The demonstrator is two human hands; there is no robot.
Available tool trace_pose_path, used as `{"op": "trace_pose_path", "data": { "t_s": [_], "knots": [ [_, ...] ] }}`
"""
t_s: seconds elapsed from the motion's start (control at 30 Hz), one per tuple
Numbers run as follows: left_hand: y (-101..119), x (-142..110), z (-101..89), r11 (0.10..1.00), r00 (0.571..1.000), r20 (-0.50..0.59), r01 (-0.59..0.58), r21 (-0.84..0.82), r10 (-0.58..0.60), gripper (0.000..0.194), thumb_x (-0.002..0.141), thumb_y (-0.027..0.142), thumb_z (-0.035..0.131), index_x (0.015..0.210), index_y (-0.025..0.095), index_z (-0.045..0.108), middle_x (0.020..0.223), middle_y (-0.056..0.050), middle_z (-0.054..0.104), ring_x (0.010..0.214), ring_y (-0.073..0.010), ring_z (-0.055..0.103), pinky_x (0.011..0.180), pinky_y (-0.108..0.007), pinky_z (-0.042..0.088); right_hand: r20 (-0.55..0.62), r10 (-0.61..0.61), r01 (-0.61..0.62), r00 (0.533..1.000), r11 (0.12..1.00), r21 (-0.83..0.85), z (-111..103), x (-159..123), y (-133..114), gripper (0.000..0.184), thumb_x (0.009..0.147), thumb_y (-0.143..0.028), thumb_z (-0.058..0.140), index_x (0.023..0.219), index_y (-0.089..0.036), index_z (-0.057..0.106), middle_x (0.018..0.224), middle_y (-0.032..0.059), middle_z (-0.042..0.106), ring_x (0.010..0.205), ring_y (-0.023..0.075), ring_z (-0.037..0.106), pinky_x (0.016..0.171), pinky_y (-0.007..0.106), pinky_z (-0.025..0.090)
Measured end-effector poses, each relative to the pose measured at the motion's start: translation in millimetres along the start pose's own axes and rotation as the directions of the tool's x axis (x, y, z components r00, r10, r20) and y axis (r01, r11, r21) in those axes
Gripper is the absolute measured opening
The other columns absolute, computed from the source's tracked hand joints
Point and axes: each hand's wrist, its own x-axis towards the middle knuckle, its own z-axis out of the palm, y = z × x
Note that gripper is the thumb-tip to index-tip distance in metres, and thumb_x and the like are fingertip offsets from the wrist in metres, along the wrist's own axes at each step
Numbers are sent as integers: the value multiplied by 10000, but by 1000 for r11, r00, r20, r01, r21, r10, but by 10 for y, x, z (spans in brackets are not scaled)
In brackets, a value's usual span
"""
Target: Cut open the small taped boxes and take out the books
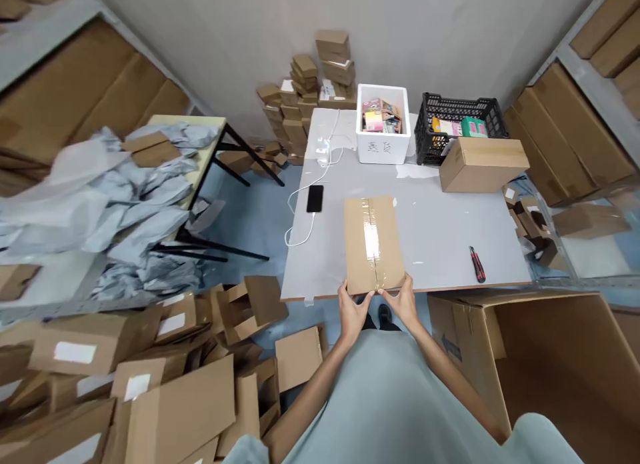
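A taped cardboard box (357, 244) lies at the front edge of the grey table (435, 237), with clear tape running down its middle seam. My left hand (354, 307) grips its near left corner, thumb pointing in along the near edge. At the near right corner my right hand (404, 301) holds the same box, its thumb close to the left one. The fingers under and beside the box are partly hidden. A red and black box cutter (477, 264) rests to the right on the table, apart from both hands.
A phone (315, 199) on a white cable lies left of the box. At the back stand a white foam bin (383, 147), a black crate (427, 134) and a closed carton (483, 164). A large open carton (465, 331) stands front right; boxes (185, 404) crowd the left floor.
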Motion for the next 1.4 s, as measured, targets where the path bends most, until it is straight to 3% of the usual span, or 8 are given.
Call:
{"op": "trace_pose_path", "data": {
  "t_s": [0.4,0.5,0.6,0.7,0.9,1.07,1.2,1.4],
  "knots": [
    [-184,632,-127,999,973,230,1,33,-9,931,761,708,892,1360,244,350,1542,-252,468,1538,-486,537,1272,-769,448,93,247,-235,964,964,-127,67,192,-429,1077,747,-382,1009,1632,-245,410,1680,192,586,1599,389,580,1277,542,517],
    [-74,788,-232,985,956,260,-160,70,137,893,791,659,877,1388,247,354,1620,-274,410,1670,-555,354,1337,-831,322,43,300,-292,953,946,-143,57,173,-509,1135,740,-368,1031,1688,-233,422,1669,213,599,1571,437,601,1282,593,507],
    [220,824,-341,878,854,290,-472,83,432,879,886,527,823,1558,230,342,1767,-270,301,1763,-538,178,1406,-808,208,-13,297,-297,955,950,-98,-11,-39,-512,1153,773,-382,1012,1749,-249,413,1718,226,558,1551,470,614,1274,624,511],
    [579,634,-291,783,728,403,-621,45,554,839,954,488,757,1633,169,379,1790,-295,304,1749,-528,248,1403,-787,251,-71,240,-240,968,971,9,-191,-481,-361,1057,841,-378,953,1763,-279,445,1741,193,551,1580,435,597,1293,582,506],
    [955,-540,268,744,457,702,-650,-155,546,542,1061,398,627,1570,229,549,1728,-217,472,1671,-450,443,1385,-686,377,-436,287,-221,853,955,198,-675,-1872,499,765,917,-163,732,1656,-320,610,1519,133,719,1233,322,801,1128,564,629],
    [963,-2075,850,680,215,797,-668,-302,565,500,1070,379,619,1543,222,588,1710,-206,525,1635,-423,500,1377,-669,394,-715,389,-163,580,916,366,-1121,-3263,1306,729,872,-94,608,1557,-328,695,1334,70,793,969,216,801,973,457,697],
    [938,-3440,1217,624,-46,845,-654,-429,533,478,1060,342,617,1522,219,612,1707,-204,545,1637,-415,504,1374,-687,391,-817,476,-128,325,878,461,-1564,-4263,1760,732,863,-115,561,1558,-299,694,1303,81,800,911,201,776,921,428,700],
    [945,-5098,1544,554,-389,782,-554,-621,488,454,1084,269,602,1536,241,623,1712,-182,565,1646,-376,514,1349,-659,437,-810,583,-44,56,812,582,-2231,-5099,2281,679,872,-174,580,1535,-242,705,1345,135,793,917,220,773,867,421,703]
  ]
}}
